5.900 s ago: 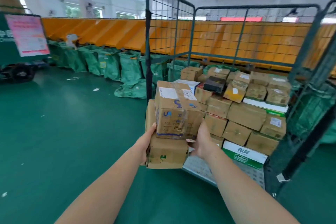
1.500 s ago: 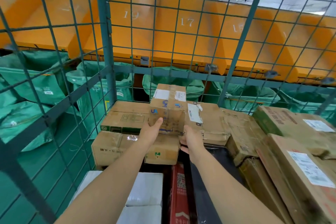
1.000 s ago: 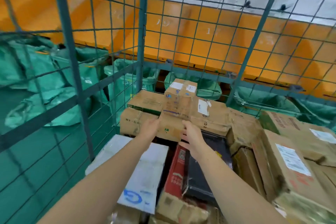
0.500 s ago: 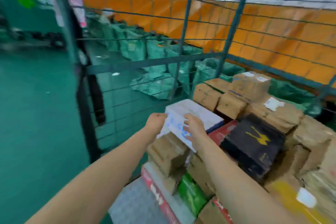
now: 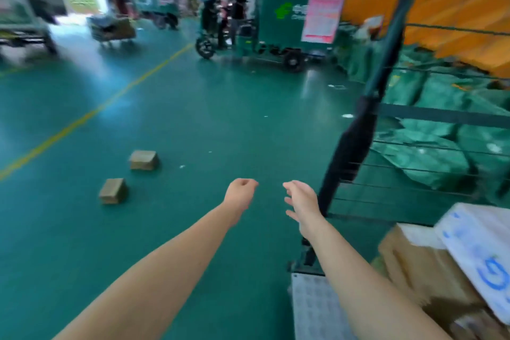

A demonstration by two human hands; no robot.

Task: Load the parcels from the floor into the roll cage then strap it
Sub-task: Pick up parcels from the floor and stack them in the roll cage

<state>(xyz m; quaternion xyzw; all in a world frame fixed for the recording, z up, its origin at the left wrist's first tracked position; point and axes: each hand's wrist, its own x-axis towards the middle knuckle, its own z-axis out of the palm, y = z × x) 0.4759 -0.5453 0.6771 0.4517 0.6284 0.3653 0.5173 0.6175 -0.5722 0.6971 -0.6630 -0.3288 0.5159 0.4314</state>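
Observation:
Two small brown cardboard parcels lie on the green floor to my left, one farther away (image 5: 144, 159) and one nearer (image 5: 113, 190). The roll cage stands on my right, its dark corner post (image 5: 356, 141) rising just beside my right hand. Inside it sit a white box with blue print (image 5: 480, 251) and a brown carton (image 5: 414, 265). My left hand (image 5: 240, 192) hovers over the floor with fingers loosely curled, holding nothing. My right hand (image 5: 300, 199) is held out with fingers spread, also holding nothing.
A green delivery tricycle (image 5: 276, 16) is parked ahead with a person (image 5: 238, 5) standing by it. Green sacks (image 5: 441, 130) are piled behind the cage under orange chutes (image 5: 455, 16). A yellow line (image 5: 82, 119) crosses the floor, and a parcel trolley (image 5: 113, 27) stands far left.
Both hands set the carried parcels on the stack inside the cage and let go. My view has swung left, away from the cage, toward the floor parcels.

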